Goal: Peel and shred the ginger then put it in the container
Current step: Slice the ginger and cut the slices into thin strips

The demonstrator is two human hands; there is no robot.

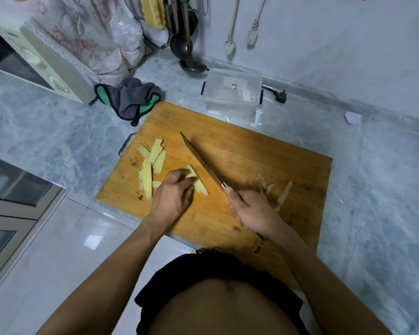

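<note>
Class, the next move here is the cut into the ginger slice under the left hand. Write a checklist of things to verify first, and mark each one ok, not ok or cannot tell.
1. Right hand grips the knife by its handle: ok.
2. Left hand holds the ginger slice down on the cutting board: ok.
3. Left fingertips tucked back from the blade: cannot tell, blurred.
4. Ginger peels lie apart from the slices: ok.
5. Clear plastic container open to receive shreds: cannot tell.
6. Other ginger slices wait left of the blade: ok.
</note>
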